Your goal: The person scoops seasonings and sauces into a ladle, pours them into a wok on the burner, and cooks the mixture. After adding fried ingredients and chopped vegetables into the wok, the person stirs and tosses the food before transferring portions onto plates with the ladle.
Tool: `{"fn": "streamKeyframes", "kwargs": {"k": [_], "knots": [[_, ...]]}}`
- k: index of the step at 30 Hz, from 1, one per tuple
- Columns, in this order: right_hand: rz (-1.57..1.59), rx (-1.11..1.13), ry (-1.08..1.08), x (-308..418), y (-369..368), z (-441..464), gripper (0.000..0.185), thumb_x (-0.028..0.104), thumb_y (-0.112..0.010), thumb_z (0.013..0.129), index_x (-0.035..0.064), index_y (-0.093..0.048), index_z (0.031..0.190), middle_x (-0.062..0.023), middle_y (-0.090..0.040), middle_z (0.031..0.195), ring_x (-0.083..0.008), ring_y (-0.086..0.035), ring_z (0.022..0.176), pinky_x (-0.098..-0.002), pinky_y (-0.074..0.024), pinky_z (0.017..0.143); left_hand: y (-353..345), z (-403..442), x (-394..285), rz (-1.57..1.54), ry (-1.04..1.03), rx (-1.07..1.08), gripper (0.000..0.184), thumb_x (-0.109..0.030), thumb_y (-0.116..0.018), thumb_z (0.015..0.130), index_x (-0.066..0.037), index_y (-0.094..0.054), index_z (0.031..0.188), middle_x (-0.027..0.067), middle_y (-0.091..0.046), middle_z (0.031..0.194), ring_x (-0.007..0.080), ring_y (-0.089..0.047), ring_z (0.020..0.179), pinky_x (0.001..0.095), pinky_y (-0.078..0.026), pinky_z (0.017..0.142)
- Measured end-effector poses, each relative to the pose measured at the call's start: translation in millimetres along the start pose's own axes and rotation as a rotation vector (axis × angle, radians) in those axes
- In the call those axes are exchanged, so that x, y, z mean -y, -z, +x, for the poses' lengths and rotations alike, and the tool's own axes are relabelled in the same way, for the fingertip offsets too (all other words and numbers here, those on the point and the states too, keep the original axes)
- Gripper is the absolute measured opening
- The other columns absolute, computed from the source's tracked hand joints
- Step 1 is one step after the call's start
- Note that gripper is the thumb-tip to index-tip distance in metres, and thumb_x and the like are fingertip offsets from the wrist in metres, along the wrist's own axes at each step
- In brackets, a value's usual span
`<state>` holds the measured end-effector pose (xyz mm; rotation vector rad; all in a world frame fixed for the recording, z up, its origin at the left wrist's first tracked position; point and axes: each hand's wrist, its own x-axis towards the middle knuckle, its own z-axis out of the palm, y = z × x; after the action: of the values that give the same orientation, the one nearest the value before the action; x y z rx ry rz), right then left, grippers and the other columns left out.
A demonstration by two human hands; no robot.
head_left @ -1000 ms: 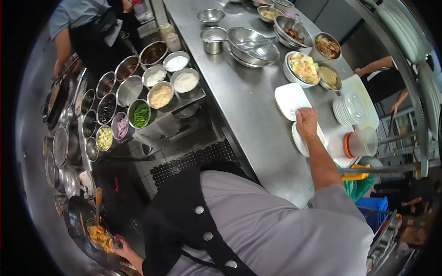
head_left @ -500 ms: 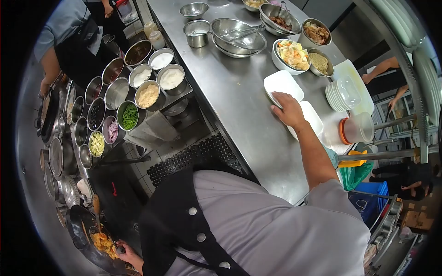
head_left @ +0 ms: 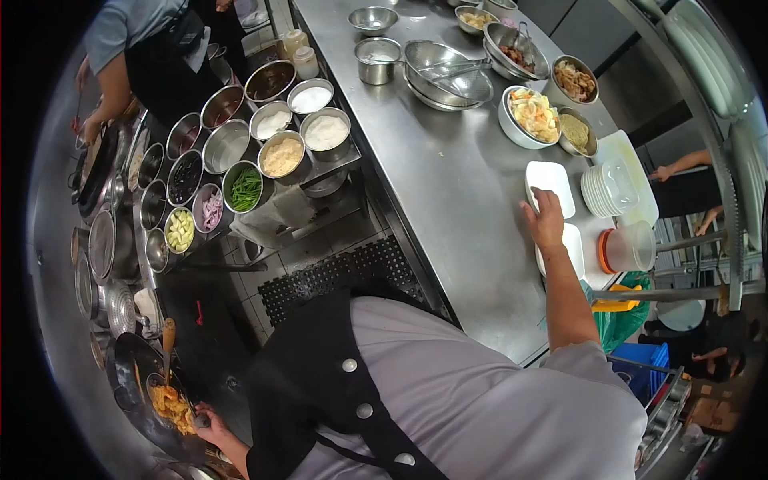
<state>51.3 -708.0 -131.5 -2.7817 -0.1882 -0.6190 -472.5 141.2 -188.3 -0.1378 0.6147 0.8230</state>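
My right hand (head_left: 548, 220) is closed on the near edge of a white rectangular container (head_left: 554, 182), fingers over the rim and thumb at its left corner. Partly under my forearm, a second white container (head_left: 573, 250) lies against the first. At lower left my left hand (head_left: 214, 426) is wrapped round something with a dark rounded end; I cannot make out its kind. It is beside a black wok (head_left: 128, 362), where orange-yellow cooked food (head_left: 170, 406) lies. A wooden-handled utensil (head_left: 168, 340) leans in that wok; its lower end is partly hidden by the food.
Stacked clear bowls (head_left: 608, 188) and a translucent tub (head_left: 630, 246) stand right of the containers. A vegetable bowl (head_left: 530, 116) and a metal strainer (head_left: 448, 74) sit farther back. Ingredient pots (head_left: 244, 186) line the left station. A co-worker (head_left: 152, 48) works at upper left.
My right hand and the white containers have shifted right along the counter, nearer the translucent tub. The whole view has also shifted. My left hand stays beside the wok.
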Motion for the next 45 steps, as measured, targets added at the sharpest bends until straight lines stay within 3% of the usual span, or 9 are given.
{"fn": "streamKeyframes", "kwargs": {"k": [7,13,17,22,28,34,37,41,45], "knots": [[0.083,-0.023,0.041,104,-130,60,0.049,0.021,-0.068,0.089,0.002,-0.056,0.132,-0.0255,-0.053,0.135,-0.0384,-0.053,0.124,-0.0444,-0.0434,0.104,-1,0,-3,0.002,0.041,0.011,0.054,-0.005,-0.072,0.08,0.013,-0.04,0.12,0.0226,-0.051,0.104,0.0289,-0.06,0.093,0.0303,-0.059,0.077],[0.975,0.802,0.552,297,-109,-5,0.039,0.022,-0.066,0.095,0.0058,-0.06,0.13,-0.0141,-0.067,0.117,-0.0266,-0.067,0.105,-0.0346,-0.0524,0.091,23,31,-18,0.28,-0.348,0.016,0.026,-0.016,-0.063,0.088,0.003,-0.059,0.105,0.0166,-0.062,0.088,0.031,-0.063,0.084,0.0458,-0.057,0.078],[1.467,1.599,0.176,295,-243,-93,0.042,0.026,-0.053,0.103,-0.0005,-0.056,0.135,-0.0106,-0.065,0.128,-0.0217,-0.066,0.107,-0.0323,-0.0486,0.096,-23,-6,53,0.214,-0.538,0.021,0.012,-0.003,-0.06,0.086,-0.002,-0.058,0.098,0.0114,-0.06,0.08,0.0267,-0.061,0.073,0.0387,-0.057,0.069],[1.03,1.812,0.192,326,-171,-31,0.043,0.027,-0.053,0.103,-0.0036,-0.057,0.132,-0.0134,-0.067,0.122,-0.0217,-0.066,0.105,-0.0315,-0.05,0.094,-32,-15,61,0.009,-0.525,-0.063,0.013,-0.007,-0.06,0.086,-0.004,-0.053,0.097,0.0121,-0.06,0.081,0.0292,-0.061,0.078,0.044,-0.054,0.075],[1.183,1.632,-0.238,478,-156,-12,0.045,0.038,-0.051,0.103,0.002,-0.052,0.13,-0.0143,-0.069,0.104,-0.0232,-0.069,0.09,-0.0355,-0.0576,0.075,-36,-21,64,-0.102,-0.462,-0.081,0.016,-0.021,-0.063,0.095,-0.013,-0.052,0.104,0.0084,-0.06,0.085,0.0252,-0.062,0.08,0.0499,-0.051,0.085],[1.585,1.776,-0.106,676,-99,-29,0.056,0.049,-0.045,0.103,0.0036,-0.048,0.135,-0.0207,-0.066,0.113,-0.0309,-0.068,0.1,-0.0422,-0.0593,0.079,-33,-31,53,-0.117,-0.26,-0.073,0.014,-0.018,-0.061,0.09,-0.006,-0.056,0.096,0.0084,-0.062,0.081,0.0218,-0.062,0.08,0.0409,-0.052,0.079],[1.426,2.412,-0.031,726,-91,-51,0.077,0.06,-0.048,0.096,0.0052,-0.033,0.148,-0.0312,-0.06,0.12,-0.0411,-0.067,0.101,-0.0468,-0.0624,0.073,-30,-41,49,0.045,-0.277,0.031,0.02,-0.014,-0.059,0.086,-0.003,-0.055,0.07,0.0137,-0.061,0.083,0.0271,-0.061,0.091,0.0395,-0.051,0.082],[1.434,2.706,-0.002,743,-77,-86,0.082,0.06,-0.051,0.095,0.0127,-0.019,0.155,-0.0371,-0.057,0.121,-0.0449,-0.069,0.093,-0.0457,-0.0645,0.066,-29,-51,47,-0.001,-0.259,-0.019,0.019,-0.014,-0.062,0.083,-0.004,-0.056,0.068,0.0135,-0.063,0.084,0.0228,-0.062,0.081,0.0383,-0.053,0.079],[1.048,2.561,-0.181,754,-52,-137,0.054,0.036,-0.057,0.099,0.0123,-0.037,0.143,-0.0174,-0.06,0.088,-0.0223,-0.062,0.059,-0.0302,-0.052,0.045,-12,-67,38,0.01,-0.266,-0.051,0.011,-0.011,-0.064,0.08,-0.005,-0.058,0.073,0.0117,-0.063,0.081,0.0222,-0.061,0.077,0.0382,-0.05,0.083]]}}
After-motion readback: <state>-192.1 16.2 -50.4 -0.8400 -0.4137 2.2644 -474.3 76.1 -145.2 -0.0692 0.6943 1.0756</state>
